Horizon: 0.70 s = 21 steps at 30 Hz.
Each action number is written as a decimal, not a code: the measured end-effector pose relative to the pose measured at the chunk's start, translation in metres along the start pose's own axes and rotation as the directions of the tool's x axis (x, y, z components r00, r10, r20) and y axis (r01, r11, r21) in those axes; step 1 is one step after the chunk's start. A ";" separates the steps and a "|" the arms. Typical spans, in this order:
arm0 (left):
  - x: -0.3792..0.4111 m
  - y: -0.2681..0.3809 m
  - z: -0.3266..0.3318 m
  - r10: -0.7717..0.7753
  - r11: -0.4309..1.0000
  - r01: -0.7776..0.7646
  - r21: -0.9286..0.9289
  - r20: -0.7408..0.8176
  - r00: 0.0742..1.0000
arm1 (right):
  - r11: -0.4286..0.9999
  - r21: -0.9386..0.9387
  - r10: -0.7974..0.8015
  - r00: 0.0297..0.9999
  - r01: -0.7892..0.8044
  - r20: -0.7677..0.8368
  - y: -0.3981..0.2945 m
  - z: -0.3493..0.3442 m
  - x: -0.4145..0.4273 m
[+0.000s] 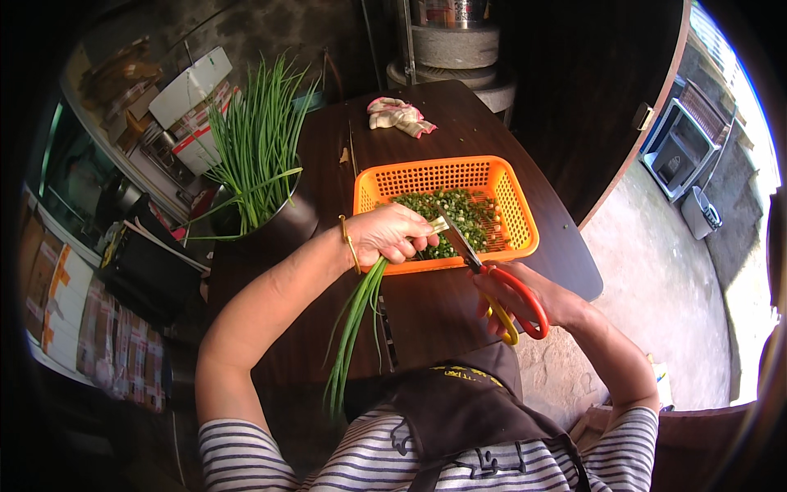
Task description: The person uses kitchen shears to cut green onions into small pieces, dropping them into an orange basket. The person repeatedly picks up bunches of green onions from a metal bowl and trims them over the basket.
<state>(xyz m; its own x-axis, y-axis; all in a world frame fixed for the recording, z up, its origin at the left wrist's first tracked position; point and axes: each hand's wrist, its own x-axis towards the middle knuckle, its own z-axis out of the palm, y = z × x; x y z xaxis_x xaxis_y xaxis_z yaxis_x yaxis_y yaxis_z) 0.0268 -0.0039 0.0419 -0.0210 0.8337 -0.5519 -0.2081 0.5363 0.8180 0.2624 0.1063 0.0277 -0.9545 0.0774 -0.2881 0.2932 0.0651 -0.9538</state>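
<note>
My left hand point(399, 234) grips a bunch of green onions point(356, 326), its pale ends sticking out past the fingers and its green leaves trailing down over the table's front edge. In my right hand point(513, 289) is a pair of scissors point(533, 307) with one red and one yellow handle. The scissor blades meet the pale ends just beyond my left fingertips. Both hands are over the near side of an orange plastic basket point(442, 265). Chopped green onion pieces point(470, 215) cover much of its bottom.
Left of the basket, a dark metal pot point(289, 221) holds long whole green onions point(258, 141) standing upright. A crumpled cloth point(399, 117) with pink edging lies on the far part of the brown table point(424, 313). Cardboard boxes point(129, 344) are stacked at left.
</note>
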 end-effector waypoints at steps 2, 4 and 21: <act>0.001 0.002 0.005 -0.007 1.000 0.007 0.021 -0.020 1.000 | 0.999 -0.040 0.030 0.998 -0.032 -0.061 -0.007 0.004 0.001; 0.001 0.002 0.004 -0.011 1.000 0.011 0.020 -0.024 1.000 | 0.988 -0.150 0.008 0.996 -0.021 -0.087 -0.009 0.005 0.002; 0.003 0.001 -0.006 0.017 1.000 -0.018 -0.013 -0.035 0.999 | 0.996 -0.054 0.071 0.997 -0.071 -0.004 -0.005 -0.006 -0.005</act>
<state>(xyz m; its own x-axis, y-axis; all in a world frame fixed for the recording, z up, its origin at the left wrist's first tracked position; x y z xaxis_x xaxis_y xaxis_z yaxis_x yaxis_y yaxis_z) 0.0204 -0.0015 0.0402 -0.0587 0.8377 -0.5430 -0.2200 0.5197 0.8255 0.2656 0.1118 0.0343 -0.9309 0.0854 -0.3551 0.3631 0.1131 -0.9249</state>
